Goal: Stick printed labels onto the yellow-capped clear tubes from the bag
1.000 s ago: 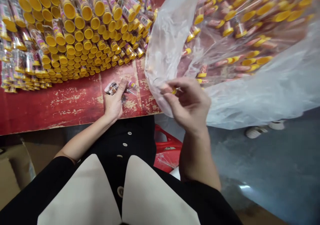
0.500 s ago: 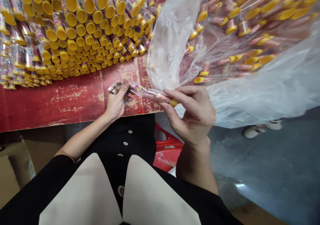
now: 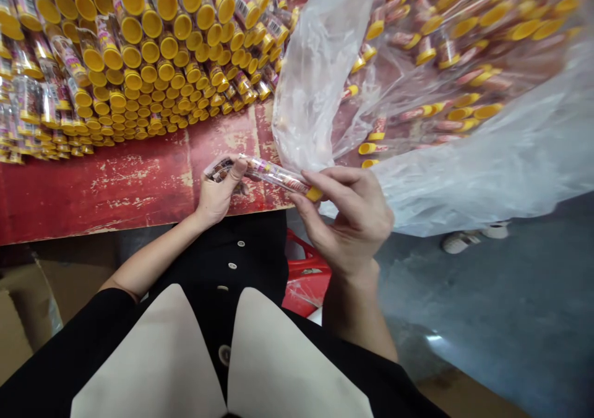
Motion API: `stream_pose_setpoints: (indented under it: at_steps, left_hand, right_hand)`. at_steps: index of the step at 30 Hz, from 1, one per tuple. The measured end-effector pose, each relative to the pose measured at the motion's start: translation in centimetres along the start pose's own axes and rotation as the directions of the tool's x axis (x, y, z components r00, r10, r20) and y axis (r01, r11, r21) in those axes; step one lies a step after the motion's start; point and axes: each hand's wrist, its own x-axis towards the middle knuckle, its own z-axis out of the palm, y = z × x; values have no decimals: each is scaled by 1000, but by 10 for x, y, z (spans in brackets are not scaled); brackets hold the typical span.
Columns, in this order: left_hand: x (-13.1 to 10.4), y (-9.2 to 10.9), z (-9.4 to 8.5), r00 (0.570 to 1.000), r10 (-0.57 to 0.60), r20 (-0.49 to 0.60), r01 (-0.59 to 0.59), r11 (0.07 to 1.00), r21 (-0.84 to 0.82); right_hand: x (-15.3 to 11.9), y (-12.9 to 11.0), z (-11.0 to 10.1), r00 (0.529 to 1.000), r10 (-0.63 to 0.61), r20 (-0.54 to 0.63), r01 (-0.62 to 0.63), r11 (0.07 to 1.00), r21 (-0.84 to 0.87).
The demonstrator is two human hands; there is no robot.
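We are holding a clear tube (image 3: 283, 178) above the near edge of the red table, its yellow cap (image 3: 314, 194) toward our right side and its other end reaching the printed wrapper (image 3: 220, 169) on our left. Our right hand (image 3: 355, 220) is pinching the tube beside the cap, thumb and forefinger clamped on it. Our left hand (image 3: 218, 192) is gripping the wrapper, thumb pressing down on it; we cannot tell how its hidden fingers are lying. A second ago our right hand was at the edge of the plastic bag (image 3: 306, 90), well apart from the left; now we are bringing the two closer, and the cap is sitting slightly nearer the left hand than half a second ago. Beyond, a stack of yellow-capped tubes (image 3: 148, 74) is covering the far left of the table (image 3: 139, 189), while loose tubes (image 3: 424, 52) are lying in the open bag at right. Below, a red stool (image 3: 309, 282) is showing beside our dark clothing (image 3: 260, 251), and shoes (image 3: 459, 241) are showing on the grey floor (image 3: 487, 294).
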Motion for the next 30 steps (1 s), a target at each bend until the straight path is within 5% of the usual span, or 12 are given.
stream_pose_setpoints:
  at_steps: [7, 19, 30]
  left_hand:
    - [-15, 11, 6, 989, -118, -93, 118, 993, -11]
    - [-36, 15, 5, 997, -78, -30, 79, 996, 41]
    - [-32, 12, 0, 998, -70, -4, 70, 998, 10]
  right_hand:
    - [-14, -6, 13, 988, 81, 133, -107, 974, 199]
    - [-21, -12, 54, 946, 266, -184, -210, 938, 277]
    - [-20, -12, 66, 927, 266, -266, -208, 952, 226]
